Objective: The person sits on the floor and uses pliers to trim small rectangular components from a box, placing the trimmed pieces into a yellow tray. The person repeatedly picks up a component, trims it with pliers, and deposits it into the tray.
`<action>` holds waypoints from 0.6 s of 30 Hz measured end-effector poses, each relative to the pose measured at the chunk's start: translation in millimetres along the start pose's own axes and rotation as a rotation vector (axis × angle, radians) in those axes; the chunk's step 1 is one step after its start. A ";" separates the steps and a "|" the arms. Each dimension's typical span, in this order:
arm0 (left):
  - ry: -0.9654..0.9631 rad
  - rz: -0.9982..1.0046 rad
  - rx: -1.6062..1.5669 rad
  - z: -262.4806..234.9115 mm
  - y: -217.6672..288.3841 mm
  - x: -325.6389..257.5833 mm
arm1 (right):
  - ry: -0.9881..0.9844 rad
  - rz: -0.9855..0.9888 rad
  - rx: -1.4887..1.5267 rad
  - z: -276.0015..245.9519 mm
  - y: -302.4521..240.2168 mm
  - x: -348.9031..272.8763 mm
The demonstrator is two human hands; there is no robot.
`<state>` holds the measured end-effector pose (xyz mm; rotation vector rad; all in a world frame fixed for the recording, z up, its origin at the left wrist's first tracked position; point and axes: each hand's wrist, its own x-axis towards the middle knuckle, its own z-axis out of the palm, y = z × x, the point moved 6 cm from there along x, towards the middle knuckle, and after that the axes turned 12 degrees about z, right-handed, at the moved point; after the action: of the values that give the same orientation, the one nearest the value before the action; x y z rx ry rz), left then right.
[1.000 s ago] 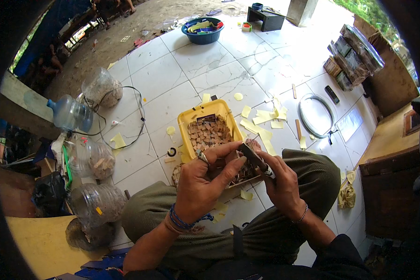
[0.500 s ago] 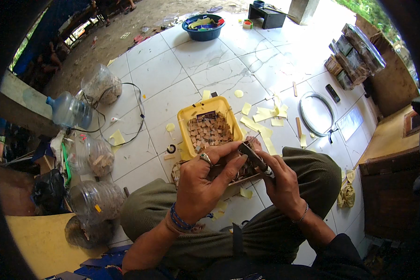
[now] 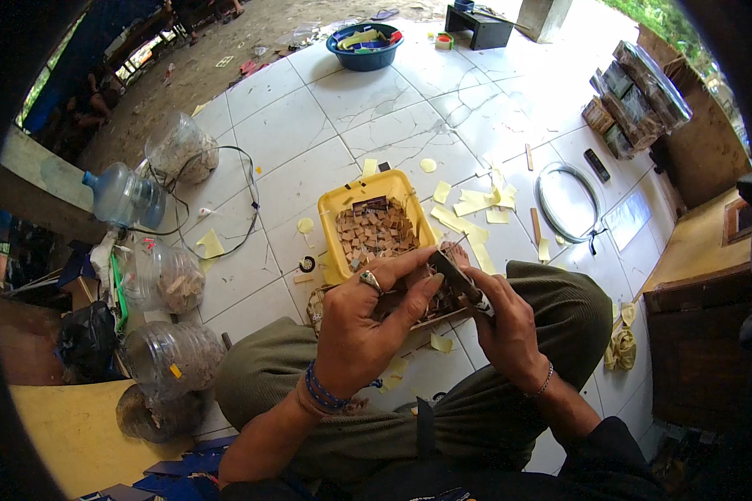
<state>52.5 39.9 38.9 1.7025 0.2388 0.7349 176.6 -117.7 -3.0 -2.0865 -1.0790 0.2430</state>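
Note:
Both of my hands meet above my crossed legs. My right hand (image 3: 510,330) is closed round a slim hand tool (image 3: 476,299) with a dark head and a black-and-white handle; its exact kind is unclear. At the tool's far end, my left hand (image 3: 372,313), wearing a ring, has thumb and index finger closed, but what lies between them I cannot make out. Just beyond stands a yellow plastic basin (image 3: 330,203) holding many small square brown pieces (image 3: 376,230). Under my hands a shallow container (image 3: 447,317) with more brown bits is partly hidden.
Pale yellow scraps (image 3: 476,200) lie across the white tiles, beside a coil of wire (image 3: 543,200). Clear plastic jars (image 3: 171,355) and a water bottle (image 3: 129,196) line the left. A blue tub (image 3: 366,58) stands far off, wrapped bundles (image 3: 639,100) at right.
The tool's head has tilted slightly between my hands. Otherwise both hands keep nearly the same place and grip.

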 end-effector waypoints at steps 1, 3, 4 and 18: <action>-0.003 -0.014 0.015 0.0 -0.4 -0.7 | 0.000 0.006 0.003 0.7 0.6 -0.1; -0.001 -0.036 0.031 -0.5 -1.7 -1.6 | -0.004 0.013 0.015 1.0 0.1 -0.4; -0.011 -0.040 0.036 -0.5 -3.1 -1.2 | -0.009 0.013 0.024 -0.2 -0.8 -0.3; -0.283 -0.281 -0.117 -8.2 -16.5 -7.6 | -0.629 0.238 0.274 -6.4 14.2 -4.2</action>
<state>45.4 47.0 21.7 1.5977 0.2265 0.2907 185.8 -129.3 -9.2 -1.9226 -1.0596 1.1575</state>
